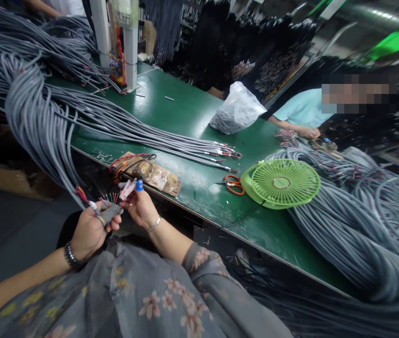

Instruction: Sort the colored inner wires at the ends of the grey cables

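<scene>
My left hand (88,230) is closed round the end of a grey cable (109,213), whose stripped coloured wires (109,198) fan out above my fingers. My right hand (141,206) is just to the right of it, fingers pinched at the wire tips, with blue and pink finger covers (134,187) on the fingertips. Both hands hover in front of the near edge of the green table (192,117), above my lap in a floral garment.
A big bundle of grey cables (44,117) drapes over the table's left side, its ends (225,155) lying mid-table. A taped cardboard pad (153,173), orange scissors (233,184), a green fan (280,182), a plastic bag (236,110), another cable heap (361,225) and a seated co-worker (303,112) are nearby.
</scene>
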A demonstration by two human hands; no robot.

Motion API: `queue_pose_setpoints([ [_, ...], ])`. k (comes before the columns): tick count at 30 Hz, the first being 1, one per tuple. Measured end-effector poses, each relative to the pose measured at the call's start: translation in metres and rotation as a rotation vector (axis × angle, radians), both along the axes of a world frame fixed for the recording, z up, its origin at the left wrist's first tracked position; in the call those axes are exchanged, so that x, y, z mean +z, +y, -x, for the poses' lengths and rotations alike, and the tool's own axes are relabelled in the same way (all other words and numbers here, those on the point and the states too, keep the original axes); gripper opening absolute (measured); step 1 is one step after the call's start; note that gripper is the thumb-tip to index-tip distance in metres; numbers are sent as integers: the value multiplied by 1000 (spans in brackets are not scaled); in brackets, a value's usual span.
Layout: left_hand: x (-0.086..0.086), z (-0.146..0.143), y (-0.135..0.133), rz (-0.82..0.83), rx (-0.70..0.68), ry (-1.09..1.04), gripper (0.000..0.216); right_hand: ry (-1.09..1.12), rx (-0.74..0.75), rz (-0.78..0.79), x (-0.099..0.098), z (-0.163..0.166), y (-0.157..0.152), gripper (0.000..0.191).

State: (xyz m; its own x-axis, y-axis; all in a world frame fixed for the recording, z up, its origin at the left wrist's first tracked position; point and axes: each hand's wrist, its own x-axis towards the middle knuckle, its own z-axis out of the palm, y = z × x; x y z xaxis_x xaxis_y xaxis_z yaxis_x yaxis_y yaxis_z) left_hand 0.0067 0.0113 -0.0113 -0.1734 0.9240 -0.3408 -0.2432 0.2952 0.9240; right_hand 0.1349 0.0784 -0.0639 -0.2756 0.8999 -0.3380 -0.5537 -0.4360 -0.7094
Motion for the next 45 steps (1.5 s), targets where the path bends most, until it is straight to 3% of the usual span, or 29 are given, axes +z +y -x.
queue_pose_setpoints([
  [5, 1, 4, -6, 4, 25, 16, 33, -26, 172, -145, -15, -19, -18, 75],
  [8, -2, 7, -9, -13, 23, 37, 35, -110, 227, -272, -11, -26, -30, 67],
  [11, -6, 9, -10, -36, -3, 58, 39, -159, 181, -314, -2, -24, -36, 61],
  [16, -8, 12, -11, -47, -70, 88, 42, -135, 144, -257, 4, -12, -32, 63],
  [26, -2, 12, -9, -64, 83, -11, 28, -65, 105, -172, 0, -14, -33, 70],
  [45, 2, 8, -10, 14, 88, -14, 22, -56, 116, -151, 8, -3, -33, 62],
])
